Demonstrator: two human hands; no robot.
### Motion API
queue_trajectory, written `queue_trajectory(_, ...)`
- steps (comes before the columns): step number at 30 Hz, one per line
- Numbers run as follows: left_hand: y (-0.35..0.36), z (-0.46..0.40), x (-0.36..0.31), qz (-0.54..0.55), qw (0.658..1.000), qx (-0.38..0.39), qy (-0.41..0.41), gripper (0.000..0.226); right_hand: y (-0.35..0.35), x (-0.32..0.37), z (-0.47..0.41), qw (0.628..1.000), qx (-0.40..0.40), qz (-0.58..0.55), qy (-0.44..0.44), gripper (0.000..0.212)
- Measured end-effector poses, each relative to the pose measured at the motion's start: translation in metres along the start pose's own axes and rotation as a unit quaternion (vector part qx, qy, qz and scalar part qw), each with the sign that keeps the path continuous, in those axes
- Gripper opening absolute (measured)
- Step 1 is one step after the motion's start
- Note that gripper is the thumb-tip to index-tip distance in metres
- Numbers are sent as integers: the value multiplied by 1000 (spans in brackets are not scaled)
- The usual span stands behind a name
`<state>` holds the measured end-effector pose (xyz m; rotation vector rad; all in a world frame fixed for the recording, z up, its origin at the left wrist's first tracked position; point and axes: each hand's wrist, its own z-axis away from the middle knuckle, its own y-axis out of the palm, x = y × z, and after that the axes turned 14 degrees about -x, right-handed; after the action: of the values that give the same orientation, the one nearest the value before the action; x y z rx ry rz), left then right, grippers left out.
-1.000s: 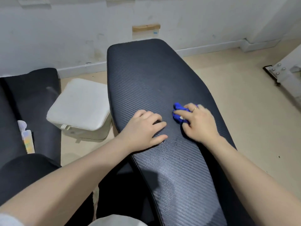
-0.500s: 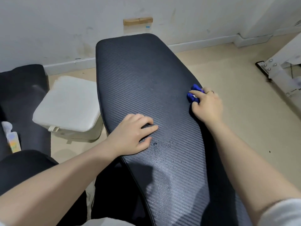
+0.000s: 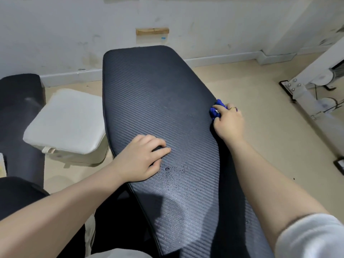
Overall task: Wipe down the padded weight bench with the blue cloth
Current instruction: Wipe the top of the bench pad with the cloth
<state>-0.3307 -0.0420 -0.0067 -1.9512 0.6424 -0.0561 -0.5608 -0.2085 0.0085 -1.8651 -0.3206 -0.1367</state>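
The padded weight bench (image 3: 149, 94) is a long dark pad with a ribbed texture, running from near me toward the wall. Small water droplets (image 3: 173, 171) dot its middle. My right hand (image 3: 228, 123) presses a bunched blue cloth (image 3: 216, 109) against the bench's right edge. My left hand (image 3: 143, 158) rests flat on the pad near its left edge, fingers spread, holding nothing.
A white cushioned box (image 3: 65, 125) stands on the floor left of the bench. Another dark pad (image 3: 18, 112) lies at far left. A white metal machine frame (image 3: 314, 94) is on the right. The wall (image 3: 111, 34) is just beyond the bench's far end.
My right hand has slid the blue cloth from the middle of the pad out to its right edge. My left hand has stayed put on the pad.
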Motion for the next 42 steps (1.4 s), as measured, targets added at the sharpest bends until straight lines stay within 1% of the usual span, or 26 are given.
queue_trajectory(1, 0, 0, 0, 1, 1000, 2, 0, 37, -3, 3, 6, 1000, 5, 10, -9, 43)
queue_trajectory(3, -2, -1, -1, 1, 1000, 5, -5, 36, -9, 16, 31, 997, 4, 23, -71, 47)
queue_trajectory(6, -3, -2, -2, 0, 1000, 11, -7, 37, -18, 31, 67, 976, 17, -9, -216, 51)
queue_trajectory(8, -2, -1, -1, 0, 1000, 13, -8, 38, -14, 27, 58, 952, 31, -20, -304, 53)
queue_trajectory(9, -2, -1, -1, -1, 1000, 15, -8, 38, -10, 25, 46, 951, 34, -12, -306, 55)
queue_trajectory(11, -1, 0, 0, -8, 1000, 13, -5, 39, -4, 27, 22, 972, 19, 13, -234, 53)
queue_trajectory(13, -1, 1, 0, -10, 1000, 9, -3, 39, 1, 40, 20, 985, -1, 39, -167, 46)
queue_trajectory(14, -1, 0, 0, -9, 1000, 7, -2, 39, 0, 48, 29, 985, -8, 43, -168, 44)
queue_trajectory(16, -2, 0, -1, -11, 1000, 3, -4, 39, -7, 57, 60, 972, -15, 15, -233, 46)
queue_trajectory(18, -3, 0, -2, -10, 1000, 10, -7, 39, -17, 55, 89, 957, 4, -25, -289, 48)
queue_trajectory(20, -3, -1, -2, -9, 1000, 16, -10, 39, -20, 54, 93, 953, 24, -53, -297, 47)
queue_trajectory(21, -3, -1, -3, -12, 1000, 16, -11, 40, -17, 57, 85, 957, 24, -53, -283, 47)
queue_trajectory(24, -2, 0, -1, -12, 1000, 7, -2, 40, -6, 73, 49, 986, -1, -12, -168, 44)
queue_trajectory(25, -1, 0, -1, -14, 1000, 0, 2, 39, -2, 77, 44, 988, -2, 3, -152, 43)
queue_trajectory(27, -1, 1, 0, -26, 1000, -7, 0, 39, -4, 81, 58, 983, 6, 10, -183, 42)
queue_trajectory(30, -3, 2, -3, -14, 999, -33, 2, 32, -24, 71, 112, 968, -2, -15, -252, 41)
queue_trajectory(33, -8, 3, -4, -19, 998, -65, -14, 25, -39, 67, 150, 958, 31, -40, -283, 44)
queue_trajectory(35, -9, 12, -8, -9, 993, -93, -71, 26, -34, 74, 139, 963, 35, -41, -266, 46)
queue_trajectory(37, -8, 27, -12, 0, 982, -110, -152, 34, -22, 89, 120, 981, 11, -20, -191, 47)
queue_trajectory(39, -12, 41, -13, -7, 959, -101, -264, 48, -13, 105, 112, 992, -14, 15, -122, 43)
queue_trajectory(40, -14, 46, -11, 3, 938, -79, -338, 58, -11, 112, 115, 992, -21, 29, -118, 41)
queue_trajectory(41, -18, 48, -9, 42, 904, -53, -421, 69, -12, 119, 121, 991, -18, 27, -128, 42)
queue_trajectory(42, -22, 47, -9, 115, 858, -41, -499, 79, -14, 124, 130, 989, -5, 14, -145, 43)
